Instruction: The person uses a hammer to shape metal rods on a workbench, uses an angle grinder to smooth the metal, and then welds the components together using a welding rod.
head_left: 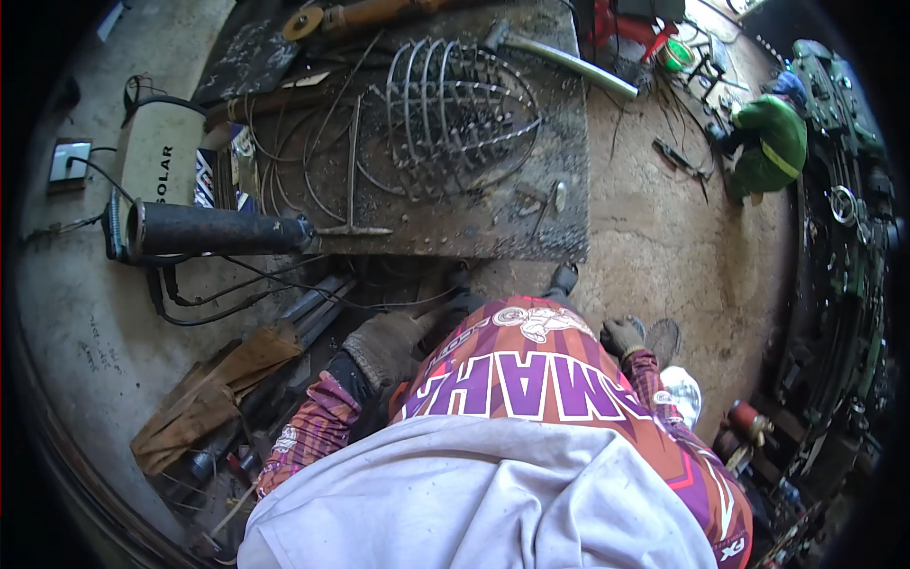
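My left hand [387, 343] wears a thick grey-brown glove with a wide cuff and hangs low beside my body, short of the metal worktable [531, 237]. Its fingers are hidden. On my other side, my right hand [622, 336], in a dark glove, hangs by my hip over the floor; its fingers are too dark to make out. Neither hand visibly touches anything on the table. A rounded frame of bent metal rods [445, 104] lies there, with a hammer [569, 64] at the far right. A T-shaped metal bar [354, 229] rests near the front left.
A dark metal cylinder [218, 230] and a pale box-shaped unit [163, 147] with cables stand at left. Brown cloth [213, 398] covers metal stock lower left. A person in green [770, 142] crouches at far right, beside green machinery [839, 114].
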### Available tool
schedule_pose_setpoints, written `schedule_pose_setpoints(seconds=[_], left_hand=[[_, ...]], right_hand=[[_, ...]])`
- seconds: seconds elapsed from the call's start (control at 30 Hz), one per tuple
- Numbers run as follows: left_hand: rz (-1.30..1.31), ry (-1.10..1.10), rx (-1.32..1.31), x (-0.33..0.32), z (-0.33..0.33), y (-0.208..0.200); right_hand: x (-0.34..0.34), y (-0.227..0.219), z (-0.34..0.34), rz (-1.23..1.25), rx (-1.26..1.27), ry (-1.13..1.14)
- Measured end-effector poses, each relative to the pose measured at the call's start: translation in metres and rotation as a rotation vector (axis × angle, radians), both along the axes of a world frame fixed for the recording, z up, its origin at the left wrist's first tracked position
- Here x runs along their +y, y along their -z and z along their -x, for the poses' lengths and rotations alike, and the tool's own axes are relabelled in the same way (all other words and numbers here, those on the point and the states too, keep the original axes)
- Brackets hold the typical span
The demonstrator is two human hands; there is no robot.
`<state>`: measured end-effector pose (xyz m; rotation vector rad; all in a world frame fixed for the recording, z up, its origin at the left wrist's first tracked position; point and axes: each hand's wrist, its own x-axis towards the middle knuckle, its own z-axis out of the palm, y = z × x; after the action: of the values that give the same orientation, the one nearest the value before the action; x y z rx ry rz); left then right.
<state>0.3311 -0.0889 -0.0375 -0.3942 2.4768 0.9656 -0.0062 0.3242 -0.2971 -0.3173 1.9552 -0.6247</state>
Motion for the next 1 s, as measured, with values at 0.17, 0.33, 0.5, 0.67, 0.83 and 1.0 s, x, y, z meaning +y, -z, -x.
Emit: schedule_pose_setpoints(seconds=[0.17,0.33,0.5,0.67,0.83,1.0], left_hand=[[0.005,-0.11,0.02,0.062,0.031,0.01],[0.008,-0.222,0.043,0.119,0.057,0.006],[0.0,-0.394,0.04,0.167,0.065,0.002],[-0.001,-0.557,0.016,0.181,0.079,0.008],[0.022,-0.657,0.08,0.186,0.07,0.006],[-0.139,-0.733,0.029,0.17,0.064,0.006]], right_hand=[[0.026,0.032,0.068,0.107,-0.52,0.422],[0.002,0.017,0.17,0.139,-0.134,0.389],[-0.159,-0.124,0.273,0.472,0.601,0.143],[-0.356,-0.279,0.251,1.112,0.52,0.003],[-0.545,-0.307,0.225,1.102,0.882,-0.598],[-0.672,-0.289,0.227,0.615,0.858,-1.108]])
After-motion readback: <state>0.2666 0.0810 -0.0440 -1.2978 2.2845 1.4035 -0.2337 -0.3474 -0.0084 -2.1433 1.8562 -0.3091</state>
